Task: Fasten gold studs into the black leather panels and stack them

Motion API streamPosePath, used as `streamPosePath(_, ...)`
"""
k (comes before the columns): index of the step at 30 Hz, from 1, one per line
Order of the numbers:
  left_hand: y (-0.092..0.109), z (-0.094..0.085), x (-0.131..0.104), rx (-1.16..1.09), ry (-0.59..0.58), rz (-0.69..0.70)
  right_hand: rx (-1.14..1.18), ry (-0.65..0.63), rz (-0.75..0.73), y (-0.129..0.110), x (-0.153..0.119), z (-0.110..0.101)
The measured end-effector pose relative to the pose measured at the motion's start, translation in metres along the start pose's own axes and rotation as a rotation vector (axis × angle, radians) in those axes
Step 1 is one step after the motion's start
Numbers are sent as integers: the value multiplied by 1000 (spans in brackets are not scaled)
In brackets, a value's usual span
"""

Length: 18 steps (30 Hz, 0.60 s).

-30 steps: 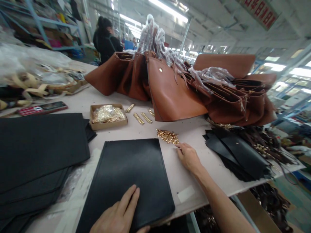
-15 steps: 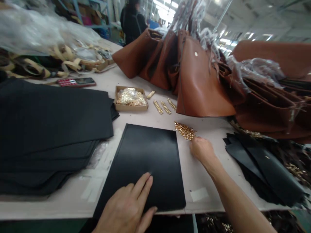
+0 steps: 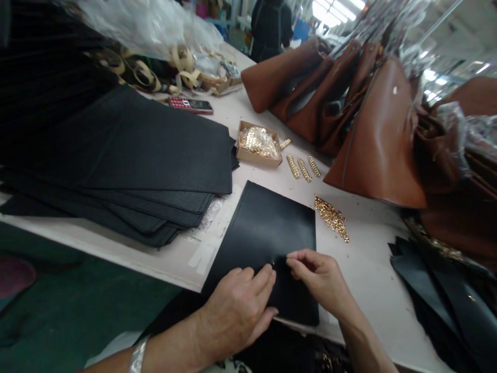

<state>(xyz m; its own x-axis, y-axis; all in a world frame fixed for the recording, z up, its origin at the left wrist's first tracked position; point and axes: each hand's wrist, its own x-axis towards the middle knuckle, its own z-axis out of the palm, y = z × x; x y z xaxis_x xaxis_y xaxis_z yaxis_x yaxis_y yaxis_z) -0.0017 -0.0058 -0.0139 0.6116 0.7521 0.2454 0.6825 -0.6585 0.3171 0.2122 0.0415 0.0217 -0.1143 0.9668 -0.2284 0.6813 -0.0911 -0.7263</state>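
Black panel (image 3: 275,220) is lying at the near, six-o'clock edge of the table (image 3: 368,295). Left hand (image 3: 240,305) is resting extended fingers on it; right hand (image 3: 326,280), toward three o'clock, is pinching, contents unclear. Gold pieces (image 3: 331,216) are lying at two o'clock.

Brown bags (image 3: 384,140), black panels (image 3: 163,145), red-checked phone (image 3: 190,105)
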Motion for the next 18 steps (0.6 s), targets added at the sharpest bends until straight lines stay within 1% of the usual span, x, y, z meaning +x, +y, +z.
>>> streamPosePath(1,0,0,0,-5,3,7,-25,-17,-31,-7,-2,7)
streamPosePath(3,-1,-1,-1,-15,5,15,-113,-47,-109,-17,-3,15)
streamPosePath(6,-2,-1,-2,-32,0,17,-201,-80,-179,-24,-1,17)
streamPosePath(9,-3,0,-2,-57,-15,22,-223,-88,-185,-25,2,16)
streamPosePath(12,-4,1,-3,-67,-9,30,-225,-96,-146,-26,5,16)
streamPosePath(14,-4,1,-3,-67,2,28,-222,-116,-84,-27,8,16)
streamPosePath(18,-4,0,-3,-72,12,28,-185,-219,61,-30,17,14)
